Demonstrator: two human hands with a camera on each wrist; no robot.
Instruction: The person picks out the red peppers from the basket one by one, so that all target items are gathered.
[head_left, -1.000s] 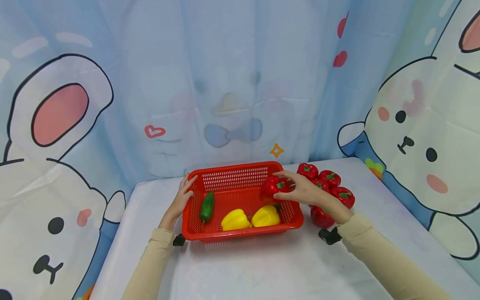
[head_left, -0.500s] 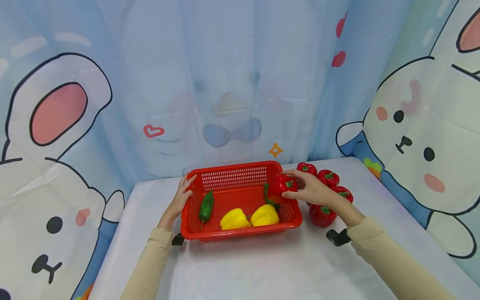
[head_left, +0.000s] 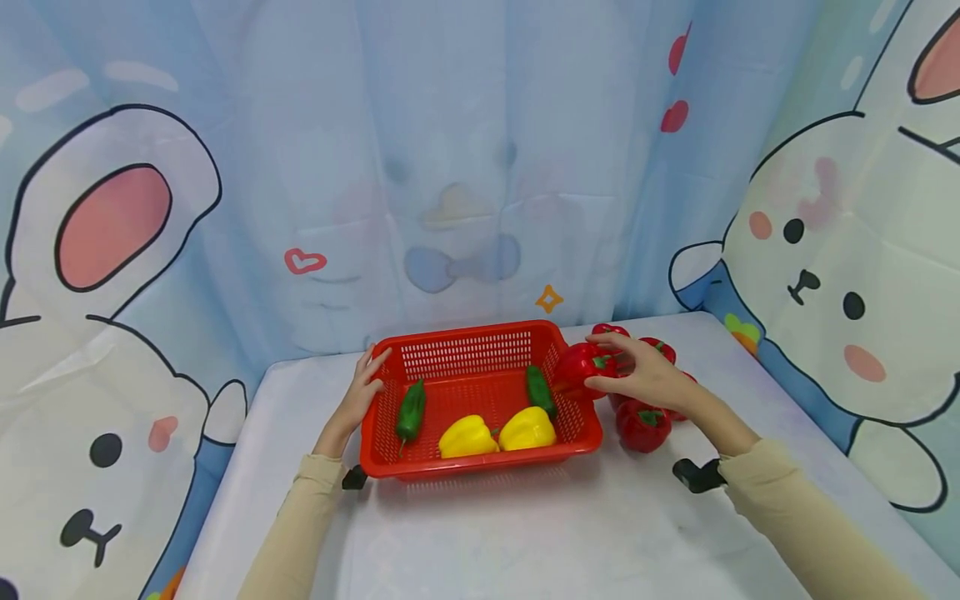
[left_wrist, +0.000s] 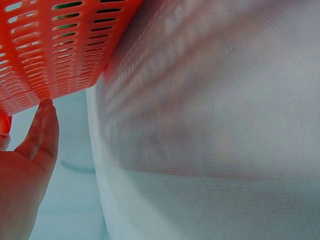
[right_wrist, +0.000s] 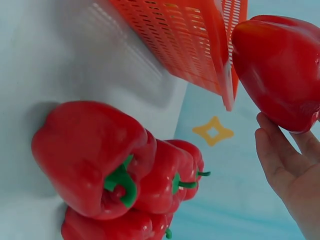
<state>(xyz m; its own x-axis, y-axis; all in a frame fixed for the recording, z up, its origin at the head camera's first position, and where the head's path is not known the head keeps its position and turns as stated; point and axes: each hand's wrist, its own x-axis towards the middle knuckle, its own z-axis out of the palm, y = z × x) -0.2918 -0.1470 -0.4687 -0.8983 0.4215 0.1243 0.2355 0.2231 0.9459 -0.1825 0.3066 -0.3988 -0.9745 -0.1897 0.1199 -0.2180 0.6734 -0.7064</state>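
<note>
My right hand (head_left: 645, 372) holds a red bell pepper (head_left: 582, 367) over the right rim of the red plastic basket (head_left: 480, 471). In the right wrist view the pepper (right_wrist: 280, 65) is beside the basket's edge, with fingers around its lower side. My left hand (head_left: 362, 396) holds the basket's left rim near the back corner; the left wrist view shows its fingers (left_wrist: 47, 135) against the outer wall. Inside the basket lie a green chili pepper (head_left: 411, 412) at left, another green pepper (head_left: 540, 390) at right, and two yellow bell peppers (head_left: 467, 437) in front.
Several red bell peppers (head_left: 642, 426) are clustered on the white-covered table (head_left: 525, 533) right of the basket, partly hidden under my right hand. A light blue curtain (head_left: 457, 150) with printed rabbits hangs behind and at both sides.
My right hand has carried the red bell pepper rightward from inside the basket to above its right rim. The green pepper behind it has come into view. My left hand stays put.
</note>
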